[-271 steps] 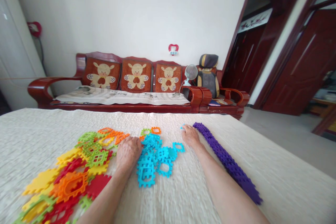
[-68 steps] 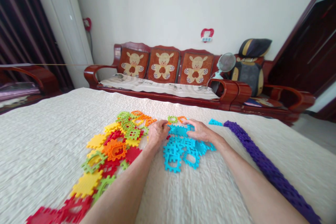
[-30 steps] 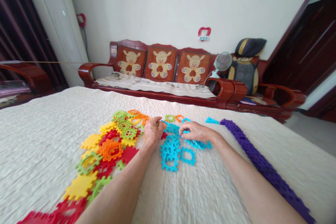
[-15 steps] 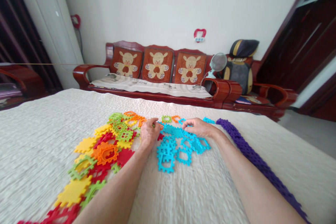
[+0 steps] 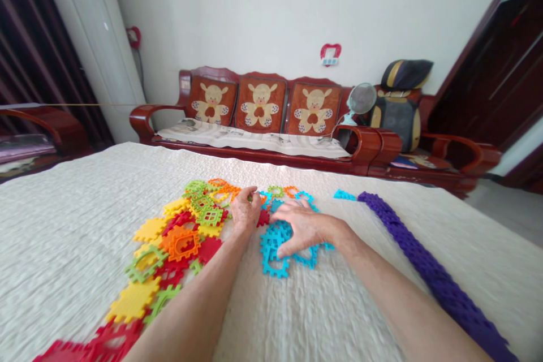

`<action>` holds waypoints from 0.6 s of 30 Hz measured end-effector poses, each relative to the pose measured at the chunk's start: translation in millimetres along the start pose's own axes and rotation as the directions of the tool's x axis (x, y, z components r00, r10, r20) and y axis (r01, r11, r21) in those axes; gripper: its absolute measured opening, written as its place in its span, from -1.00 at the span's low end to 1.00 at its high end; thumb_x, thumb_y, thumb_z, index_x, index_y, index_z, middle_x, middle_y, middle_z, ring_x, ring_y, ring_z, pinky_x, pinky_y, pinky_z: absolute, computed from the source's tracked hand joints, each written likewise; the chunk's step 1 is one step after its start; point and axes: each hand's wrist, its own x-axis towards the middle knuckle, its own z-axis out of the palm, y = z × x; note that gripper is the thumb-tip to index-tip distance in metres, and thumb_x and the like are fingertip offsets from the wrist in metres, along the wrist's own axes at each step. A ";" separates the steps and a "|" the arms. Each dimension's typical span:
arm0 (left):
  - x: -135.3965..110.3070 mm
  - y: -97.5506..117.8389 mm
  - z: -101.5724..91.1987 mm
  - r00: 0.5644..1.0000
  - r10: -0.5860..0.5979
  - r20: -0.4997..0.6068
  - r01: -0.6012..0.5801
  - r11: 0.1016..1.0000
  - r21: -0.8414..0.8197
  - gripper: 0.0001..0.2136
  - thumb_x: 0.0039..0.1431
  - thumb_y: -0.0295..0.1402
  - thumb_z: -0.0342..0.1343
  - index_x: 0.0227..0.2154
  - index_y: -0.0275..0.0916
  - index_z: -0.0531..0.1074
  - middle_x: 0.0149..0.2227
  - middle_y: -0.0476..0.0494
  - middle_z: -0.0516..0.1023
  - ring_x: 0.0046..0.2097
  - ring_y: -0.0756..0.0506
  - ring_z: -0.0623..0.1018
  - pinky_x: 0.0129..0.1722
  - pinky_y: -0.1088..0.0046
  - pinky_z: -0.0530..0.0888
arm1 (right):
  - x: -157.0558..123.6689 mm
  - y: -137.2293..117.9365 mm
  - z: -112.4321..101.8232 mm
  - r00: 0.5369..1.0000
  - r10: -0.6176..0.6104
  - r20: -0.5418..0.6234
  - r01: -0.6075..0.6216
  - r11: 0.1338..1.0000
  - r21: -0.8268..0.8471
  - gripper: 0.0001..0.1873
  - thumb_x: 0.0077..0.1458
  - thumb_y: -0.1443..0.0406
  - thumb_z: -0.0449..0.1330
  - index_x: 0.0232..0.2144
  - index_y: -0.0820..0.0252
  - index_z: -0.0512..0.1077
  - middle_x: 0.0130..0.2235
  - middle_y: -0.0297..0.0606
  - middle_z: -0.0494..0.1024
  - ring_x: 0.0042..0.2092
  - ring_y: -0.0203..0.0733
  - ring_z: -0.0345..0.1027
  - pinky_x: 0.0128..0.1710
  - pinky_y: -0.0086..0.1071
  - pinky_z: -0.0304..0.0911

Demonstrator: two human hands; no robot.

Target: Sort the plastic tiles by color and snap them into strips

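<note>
Blue interlocking plastic pieces (image 5: 274, 263) lie in a loose pile in the middle, partly covered by my right hand (image 5: 303, 226). That hand is spread, palm down, its thumb apart from the fingers and touching or just over the pile. My left hand (image 5: 246, 208) is curled with its fingers drawn together, between the blue pile and the mixed-colour pieces. Whatever it may hold is hidden. Left of it spread yellow pieces (image 5: 133, 300), red pieces (image 5: 116, 341), green pieces (image 5: 210, 216) and orange pieces (image 5: 180, 243), many overlapping.
A long strip of purple pieces (image 5: 424, 263) runs down the right side of the cloth-covered surface (image 5: 85, 209). A small blue cluster (image 5: 344, 195) lies by its far end. Beyond stand a wooden sofa (image 5: 250, 150) with bear cushions and a small fan (image 5: 360, 99).
My right hand has moved nearer and left over the blue pile, its fingers spreading from a pinch. Blue pieces at the pile's top have shifted. My left hand stays almost in place.
</note>
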 end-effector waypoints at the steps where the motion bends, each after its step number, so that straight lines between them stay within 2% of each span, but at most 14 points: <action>1: -0.1 -0.2 0.4 1.000 0.003 0.000 -0.003 1.000 -0.001 -0.72 0.11 -0.38 0.02 -0.19 -0.26 0.57 -0.23 -0.14 0.64 -0.16 -0.11 0.58 -0.08 0.42 0.43 | 0.1 -4.3 1.6 1.000 0.011 0.011 -0.011 1.000 -0.018 -0.32 -0.29 -0.03 0.37 -0.07 0.05 0.44 -0.06 -0.17 0.43 0.09 0.11 0.19 0.16 0.01 -0.05; 4: 0.0 -1.1 1.8 1.000 0.013 -0.001 -0.013 1.000 -0.004 -0.72 0.11 -0.38 0.02 -0.19 -0.26 0.57 -0.23 -0.14 0.64 -0.17 -0.11 0.58 -0.08 0.41 0.44 | -0.1 -9.9 0.7 1.000 0.026 -0.014 -0.026 1.000 -0.008 -0.54 -0.25 0.12 0.36 -0.22 0.09 0.47 -0.17 -0.22 0.44 -0.03 0.01 0.28 0.14 -0.04 0.01; 6: 0.2 -1.5 2.5 1.000 0.024 0.005 -0.024 1.000 -0.003 -0.72 0.12 -0.39 0.01 -0.18 -0.25 0.57 -0.22 -0.14 0.64 -0.16 -0.10 0.58 -0.08 0.41 0.44 | -0.7 -5.1 -3.8 0.998 0.011 -0.056 -0.006 0.997 0.083 -0.72 -0.19 0.24 0.30 -0.32 0.12 0.47 -0.22 -0.25 0.46 -0.10 -0.09 0.31 0.06 -0.17 0.11; 8: 0.3 -1.6 2.9 1.000 0.028 0.012 -0.028 1.000 0.006 -0.72 0.12 -0.41 0.00 -0.18 -0.24 0.57 -0.21 -0.14 0.64 -0.14 -0.10 0.58 -0.07 0.41 0.44 | -2.0 6.6 -9.0 0.998 0.013 -0.061 0.001 0.973 0.229 -0.82 -0.13 0.31 0.22 -0.36 0.15 0.46 -0.27 -0.30 0.48 -0.18 -0.19 0.33 -0.09 -0.32 0.21; 10: 0.3 -1.6 2.9 1.000 0.025 0.017 -0.025 0.999 0.020 -0.72 0.12 -0.41 0.00 -0.17 -0.23 0.56 -0.19 -0.14 0.64 -0.13 -0.10 0.57 -0.06 0.41 0.43 | -4.5 22.3 -12.8 0.998 0.050 -0.048 -0.029 0.925 0.378 -0.84 -0.09 0.30 0.18 -0.36 0.17 0.44 -0.33 -0.35 0.48 -0.28 -0.26 0.33 -0.25 -0.41 0.23; 13: 0.1 -1.6 2.8 0.999 0.020 0.025 -0.021 0.999 0.037 -0.72 0.13 -0.40 0.01 -0.16 -0.21 0.56 -0.19 -0.13 0.63 -0.12 -0.11 0.57 -0.06 0.41 0.43 | -10.0 44.9 -14.8 0.986 0.137 -0.093 -0.065 0.838 0.541 -0.84 -0.08 0.26 0.17 -0.37 0.19 0.40 -0.41 -0.41 0.44 -0.37 -0.32 0.30 -0.37 -0.46 0.21; 18: -0.8 -1.0 2.4 0.999 0.028 0.047 -0.030 0.999 0.038 -0.72 0.13 -0.41 0.01 -0.15 -0.23 0.56 -0.22 -0.14 0.64 -0.17 -0.09 0.57 -0.09 0.42 0.43 | -16.9 62.9 -15.2 0.948 0.279 -0.150 -0.117 0.749 0.652 -0.79 -0.11 0.24 0.21 -0.35 0.19 0.39 -0.38 -0.37 0.48 -0.36 -0.30 0.34 -0.37 -0.46 0.24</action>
